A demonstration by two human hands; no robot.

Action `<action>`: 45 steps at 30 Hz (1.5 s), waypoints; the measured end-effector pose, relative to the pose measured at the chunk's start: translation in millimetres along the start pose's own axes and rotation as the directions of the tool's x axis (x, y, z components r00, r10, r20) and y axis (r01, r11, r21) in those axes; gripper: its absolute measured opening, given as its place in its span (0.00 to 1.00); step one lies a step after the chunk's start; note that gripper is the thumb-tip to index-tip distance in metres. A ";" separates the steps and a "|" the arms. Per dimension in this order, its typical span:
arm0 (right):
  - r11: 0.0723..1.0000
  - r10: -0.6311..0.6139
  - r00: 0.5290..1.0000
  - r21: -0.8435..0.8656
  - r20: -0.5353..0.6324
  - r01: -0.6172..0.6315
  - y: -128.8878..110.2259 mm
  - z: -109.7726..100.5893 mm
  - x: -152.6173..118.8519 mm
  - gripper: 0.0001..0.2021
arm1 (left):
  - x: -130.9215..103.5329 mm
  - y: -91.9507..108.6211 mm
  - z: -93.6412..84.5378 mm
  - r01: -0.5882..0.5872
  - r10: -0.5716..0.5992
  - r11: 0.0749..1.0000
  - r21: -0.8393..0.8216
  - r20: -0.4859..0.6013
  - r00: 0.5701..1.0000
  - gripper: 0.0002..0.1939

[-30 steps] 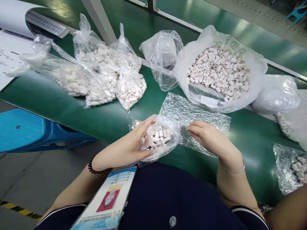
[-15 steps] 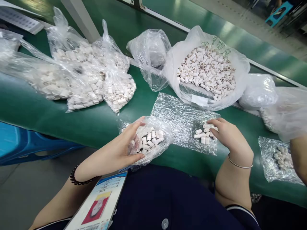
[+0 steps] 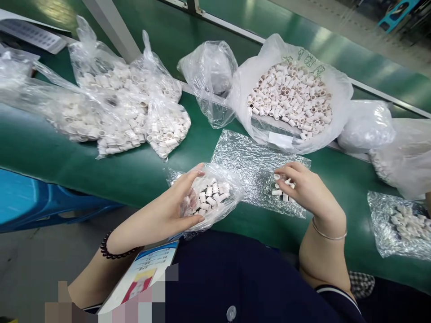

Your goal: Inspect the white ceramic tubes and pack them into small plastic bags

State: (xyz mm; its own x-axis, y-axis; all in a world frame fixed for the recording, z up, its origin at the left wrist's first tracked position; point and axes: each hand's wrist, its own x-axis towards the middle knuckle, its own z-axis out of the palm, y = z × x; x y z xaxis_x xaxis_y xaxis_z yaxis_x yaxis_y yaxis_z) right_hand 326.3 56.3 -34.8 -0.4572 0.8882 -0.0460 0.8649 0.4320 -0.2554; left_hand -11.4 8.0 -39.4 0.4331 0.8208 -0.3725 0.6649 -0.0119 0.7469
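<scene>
My left hand (image 3: 182,202) is curled around a clear plastic bag (image 3: 232,179), its thumb along the near side and fingers at the far side. Short white tubes (image 3: 212,195) show inside the bag's mouth. Low over a small group of loose white tubes (image 3: 285,196), my right hand (image 3: 299,184) has its thumb and fingers bent and apart, with a tube close to the fingertips. These tubes lie on a flat, crinkled clear plastic bag (image 3: 242,157). The hand hides part of the group.
Behind stands a large open bag (image 3: 340,98) full of white tubes. Several filled clear bags (image 3: 124,116) crowd the left of the green table (image 3: 134,175). On the right lies another crinkled plastic bag (image 3: 380,233) with tubes. A blue stool (image 3: 20,197) stands at the left.
My right hand has moved left over the loose tubes and covers more of them. My left hand stays on its bag. At the right edge, another person's arm has mostly left view.
</scene>
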 end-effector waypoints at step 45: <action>0.981 -0.176 0.960 0.039 -0.218 0.189 -43.3 4.0 -17.2 0.11 | -7.8 -3.3 -2.1 -0.033 0.033 0.999 0.012 -0.027 0.999 0.47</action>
State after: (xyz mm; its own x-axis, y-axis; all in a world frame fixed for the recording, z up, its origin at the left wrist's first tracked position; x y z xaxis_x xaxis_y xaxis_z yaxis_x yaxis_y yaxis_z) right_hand 295.9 21.7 -26.8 -0.5460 0.8107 0.2113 0.7543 0.5855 -0.2969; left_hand -18.3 2.8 -37.9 0.4387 0.8349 -0.3325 0.6575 -0.0460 0.7520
